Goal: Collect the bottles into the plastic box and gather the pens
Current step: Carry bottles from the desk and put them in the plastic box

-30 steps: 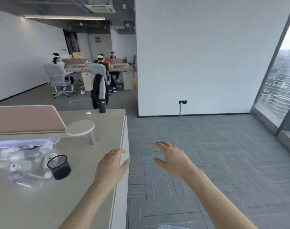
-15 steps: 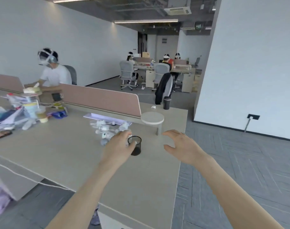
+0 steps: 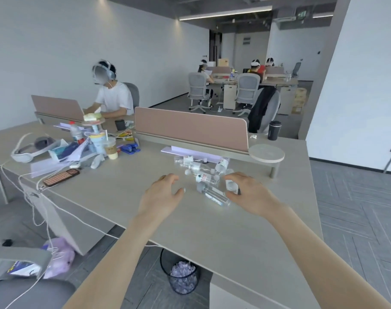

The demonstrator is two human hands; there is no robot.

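Barely begun: clear water bottles (image 3: 209, 175) lie scattered on the desk (image 3: 127, 192); left hand (image 3: 161, 195) and right hand (image 3: 249, 192) hover released, no plastic box visible.

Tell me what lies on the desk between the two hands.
In the head view, clear plastic bottles lie on their sides between the left hand and the right hand; the nearest bottle reaches under the right hand's fingers.
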